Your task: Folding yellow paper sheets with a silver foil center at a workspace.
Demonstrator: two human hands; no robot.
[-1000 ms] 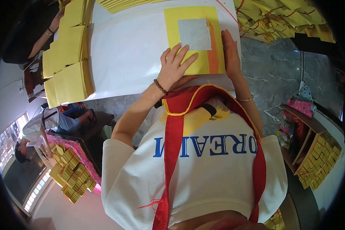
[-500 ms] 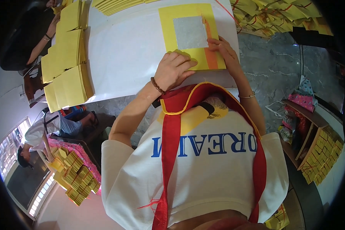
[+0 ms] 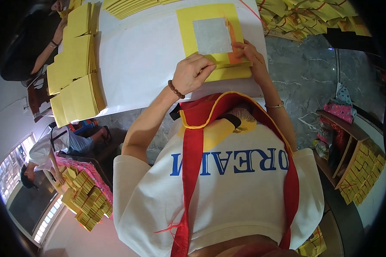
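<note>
A stack of yellow paper sheets (image 3: 188, 25) lies on the white table (image 3: 141, 55) in front of me; its top sheet carries a silver foil square (image 3: 212, 35) and an orange strip along its right side. My left hand (image 3: 193, 73), with a bead bracelet at the wrist, pinches the near edge of the top sheets. On the stack's near right corner my right hand (image 3: 251, 53) holds the sheet edges by the orange strip. A bangle is on my right wrist.
Stacks of yellow paper (image 3: 75, 90) line the table's left edge and the far edge (image 3: 128, 6). Bundles of yellow paper (image 3: 313, 17) lie on the floor at right. Another person's arm (image 3: 47, 47) works at far left; a seated person (image 3: 47, 150) is below left. A shelf (image 3: 351, 158) stands at right.
My left hand has drawn back from lying flat on the sheet to its near edge and curled its fingers. My right hand slid from the stack's right side down to the near right corner.
</note>
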